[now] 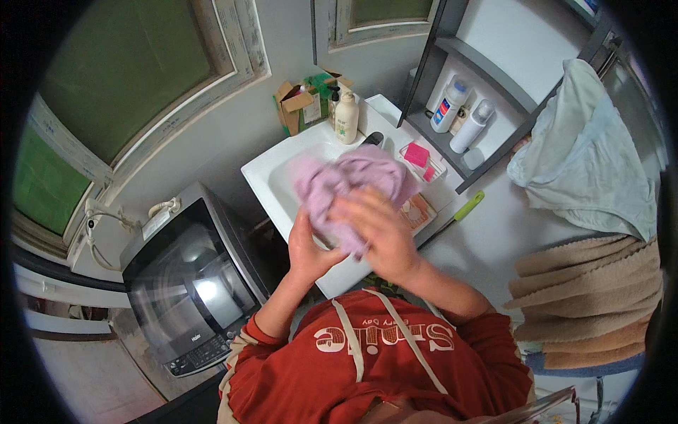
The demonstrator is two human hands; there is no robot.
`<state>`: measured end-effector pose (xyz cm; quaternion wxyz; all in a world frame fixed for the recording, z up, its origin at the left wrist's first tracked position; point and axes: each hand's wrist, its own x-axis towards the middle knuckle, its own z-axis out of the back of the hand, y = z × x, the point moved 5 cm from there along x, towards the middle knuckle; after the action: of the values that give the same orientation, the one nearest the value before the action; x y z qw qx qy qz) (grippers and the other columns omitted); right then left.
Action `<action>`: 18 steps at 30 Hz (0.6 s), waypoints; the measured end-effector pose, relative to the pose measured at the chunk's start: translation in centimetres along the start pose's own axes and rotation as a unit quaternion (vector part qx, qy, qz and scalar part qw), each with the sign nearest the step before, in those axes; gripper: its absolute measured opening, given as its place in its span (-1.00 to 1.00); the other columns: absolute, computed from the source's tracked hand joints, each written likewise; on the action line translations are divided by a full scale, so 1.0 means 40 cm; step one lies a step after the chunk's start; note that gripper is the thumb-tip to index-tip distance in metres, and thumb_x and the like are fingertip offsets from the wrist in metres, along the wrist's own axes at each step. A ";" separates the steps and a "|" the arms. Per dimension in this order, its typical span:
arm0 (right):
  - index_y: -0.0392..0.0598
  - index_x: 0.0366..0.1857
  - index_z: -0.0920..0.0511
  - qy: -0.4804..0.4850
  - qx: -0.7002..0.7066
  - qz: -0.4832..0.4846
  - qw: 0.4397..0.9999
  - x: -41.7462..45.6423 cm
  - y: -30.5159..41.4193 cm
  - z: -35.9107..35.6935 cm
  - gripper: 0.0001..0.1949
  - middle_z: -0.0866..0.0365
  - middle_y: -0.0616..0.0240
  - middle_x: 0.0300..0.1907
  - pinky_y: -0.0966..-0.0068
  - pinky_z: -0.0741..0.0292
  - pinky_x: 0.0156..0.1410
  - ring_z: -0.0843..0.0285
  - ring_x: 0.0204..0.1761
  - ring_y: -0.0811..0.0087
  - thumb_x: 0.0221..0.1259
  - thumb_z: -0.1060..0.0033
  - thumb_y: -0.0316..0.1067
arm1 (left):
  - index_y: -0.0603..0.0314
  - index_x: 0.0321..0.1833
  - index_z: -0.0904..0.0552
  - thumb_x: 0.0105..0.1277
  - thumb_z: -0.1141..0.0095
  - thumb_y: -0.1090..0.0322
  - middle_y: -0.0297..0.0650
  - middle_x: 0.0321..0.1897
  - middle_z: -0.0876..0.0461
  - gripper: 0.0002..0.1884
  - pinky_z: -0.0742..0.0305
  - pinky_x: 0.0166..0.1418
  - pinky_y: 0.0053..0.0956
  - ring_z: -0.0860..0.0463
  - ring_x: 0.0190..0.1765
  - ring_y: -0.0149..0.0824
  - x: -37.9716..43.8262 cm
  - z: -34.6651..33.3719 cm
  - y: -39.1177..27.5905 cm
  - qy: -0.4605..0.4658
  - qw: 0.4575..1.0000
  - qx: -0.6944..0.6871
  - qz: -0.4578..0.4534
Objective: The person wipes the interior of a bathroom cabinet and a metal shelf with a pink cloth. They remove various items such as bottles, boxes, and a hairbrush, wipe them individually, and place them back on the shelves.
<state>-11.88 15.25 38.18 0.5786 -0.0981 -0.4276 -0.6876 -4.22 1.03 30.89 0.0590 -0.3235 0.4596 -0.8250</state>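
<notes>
A bunched lilac cloth, blurred by motion, is held above the white washbasin. My left hand grips its near left side from below, with the thumb showing and the fingers hidden behind the folds. Across the front of the cloth lies my right hand, its fingers blurred and pressed into the fabric. The dark tap shows just beyond the cloth, which hides much of the basin.
Behind the basin stand a cream pump bottle and a torn carton. Pink soap rests at the right rim, near a green-handled brush. A Haier washing machine is on the left; towels hang right.
</notes>
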 end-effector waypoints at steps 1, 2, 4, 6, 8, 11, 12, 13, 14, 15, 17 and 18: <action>-0.10 0.26 -0.60 0.021 -0.022 0.061 0.998 0.001 0.036 -0.019 -0.43 -0.54 0.18 0.36 0.10 -0.22 0.60 -0.41 0.42 0.09 0.02 -0.21 -0.48 | 0.23 0.29 -0.53 -0.10 -0.60 0.15 -0.04 0.21 -0.66 -0.17 -0.55 0.28 -0.22 -0.68 0.22 -0.02 -0.011 -0.004 0.029 -0.001 1.000 0.016 -0.003; -0.04 0.26 -0.61 0.026 0.002 0.073 0.997 0.011 0.055 -0.021 -0.46 -0.54 0.18 0.37 0.11 -0.23 0.59 -0.41 0.43 0.11 0.08 -0.21 -0.40 | 0.23 0.25 -0.57 -0.13 -0.64 0.08 -0.02 0.13 -0.69 -0.17 -0.57 0.24 -0.21 -0.70 0.18 -0.01 -0.025 -0.008 0.049 -0.015 1.000 0.004 -0.007; -0.02 0.26 -0.61 0.051 0.000 0.078 0.996 0.010 0.015 -0.028 -0.46 -0.55 0.18 0.36 0.11 -0.23 0.59 -0.41 0.43 0.10 0.08 -0.23 -0.36 | 0.22 0.25 -0.57 -0.11 -0.62 0.10 -0.01 0.09 -0.70 -0.19 -0.59 0.19 -0.23 -0.72 0.13 -0.02 -0.016 -0.003 0.036 -0.016 0.998 0.035 -0.040; 0.00 0.28 -0.60 0.031 0.043 0.004 0.999 0.016 -0.062 -0.008 -0.45 -0.55 0.19 0.36 0.13 -0.24 0.58 -0.42 0.41 0.06 0.09 -0.26 -0.29 | 0.26 0.27 -0.53 -0.07 -0.57 0.15 0.02 0.01 -0.70 -0.21 -0.59 0.18 -0.28 -0.73 0.06 -0.10 -0.005 -0.002 0.042 -0.009 0.998 -0.030 0.053; -0.05 0.22 -0.61 -0.052 -0.008 -0.048 0.997 0.019 -0.168 0.035 -0.50 -0.62 0.12 0.22 0.17 -0.31 0.51 -0.47 0.32 0.01 0.11 -0.29 -0.31 | 0.33 0.34 -0.43 -0.03 -0.53 0.23 0.00 0.10 -0.66 -0.17 -0.53 0.28 -0.31 -0.67 0.16 -0.16 0.010 -0.015 0.022 0.001 0.985 -0.143 0.096; -0.22 0.16 -0.57 -0.131 0.043 -0.214 0.967 -0.042 -0.328 0.086 -0.58 -0.59 0.02 0.15 0.22 -0.37 0.44 -0.52 0.26 0.09 0.18 -0.29 -0.44 | 0.36 0.42 -0.33 0.09 -0.50 0.25 -0.01 0.27 -0.55 -0.15 -0.47 0.39 -0.27 -0.56 0.31 -0.14 -0.005 -0.044 0.051 0.027 0.896 -0.378 0.233; -0.23 0.17 -0.56 -0.153 0.083 -0.260 0.950 -0.055 -0.347 0.116 -0.58 -0.58 0.01 0.16 0.21 -0.38 0.44 -0.51 0.26 0.09 0.19 -0.28 -0.45 | 0.36 0.44 -0.30 0.14 -0.49 0.25 -0.01 0.31 -0.51 -0.15 -0.45 0.41 -0.25 -0.53 0.35 -0.13 -0.012 -0.057 0.060 0.022 0.835 -0.467 0.290; -0.23 0.16 -0.56 -0.177 0.075 -0.242 0.951 -0.043 -0.328 0.132 -0.58 -0.57 0.02 0.17 0.20 -0.38 0.44 -0.50 0.25 0.08 0.18 -0.28 -0.45 | 0.36 0.45 -0.28 0.17 -0.47 0.25 0.00 0.32 -0.49 -0.15 -0.44 0.43 -0.23 -0.51 0.38 -0.12 -0.013 -0.059 0.065 0.025 0.820 -0.486 0.302; -0.23 0.16 -0.55 -0.200 0.067 -0.224 0.951 -0.030 -0.308 0.147 -0.58 -0.56 0.02 0.17 0.19 -0.38 0.44 -0.49 0.25 0.07 0.17 -0.27 -0.46 | 0.36 0.46 -0.26 0.21 -0.46 0.24 0.01 0.34 -0.47 -0.16 -0.43 0.45 -0.20 -0.48 0.40 -0.12 -0.010 -0.062 0.071 0.028 0.804 -0.504 0.313; -0.21 0.15 -0.56 -0.225 0.011 -0.141 0.964 0.007 -0.230 0.156 -0.58 -0.56 0.04 0.18 0.18 -0.38 0.43 -0.48 0.24 0.05 0.15 -0.27 -0.48 | 0.36 0.48 -0.23 0.24 -0.44 0.23 0.02 0.35 -0.45 -0.16 -0.42 0.47 -0.18 -0.46 0.42 -0.12 -0.009 -0.067 0.076 0.030 0.788 -0.523 0.325; -0.12 0.07 -0.60 -0.146 -0.166 -0.069 0.973 0.044 -0.132 0.141 -0.56 -0.54 0.16 0.20 0.16 -0.38 0.39 -0.47 0.20 0.03 -0.01 -0.25 -0.53 | 0.36 0.47 -0.25 0.32 -0.38 0.21 0.00 0.31 -0.48 -0.23 -0.43 0.46 -0.17 -0.50 0.37 -0.16 0.008 -0.079 0.063 0.031 0.782 -0.538 0.314; -0.05 0.01 -0.62 -0.061 -0.249 -0.051 0.965 0.036 -0.121 0.091 -0.54 -0.54 0.23 0.18 0.17 -0.39 0.36 -0.47 0.17 0.07 -0.12 -0.24 -0.54 | 0.36 0.46 -0.25 0.34 -0.36 0.22 0.00 0.31 -0.48 -0.25 -0.44 0.45 -0.17 -0.52 0.35 -0.16 0.013 -0.088 0.058 0.022 0.783 -0.537 0.314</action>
<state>-17.89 16.62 39.04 0.4726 -0.2586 -0.2823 -0.7938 -7.16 2.04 28.00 0.1214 -0.1224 0.9056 -0.3876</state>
